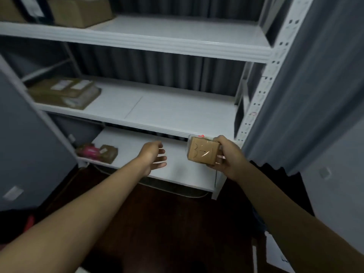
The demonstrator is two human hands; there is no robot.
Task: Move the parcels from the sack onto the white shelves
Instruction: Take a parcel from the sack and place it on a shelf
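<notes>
My right hand (228, 154) grips a small brown cardboard parcel (201, 151) with black writing and clear tape, held in front of the right end of the white shelves (157, 123). My left hand (153, 155) hovers empty to the left of the parcel, fingers spread and relaxed, above the lowest shelf (177, 170). Flat brown parcels (65, 92) lie at the left of the middle shelf. A pink parcel (89, 151) and a small brown one (109, 152) sit at the left of the lowest shelf. The sack is not in view.
Cardboard boxes (78, 10) stand at the left of the top shelf. Grey curtains (307, 95) hang behind and to the right of the unit. A perforated white upright (262, 91) frames the right side. Dark wooden floor (167, 223) lies below.
</notes>
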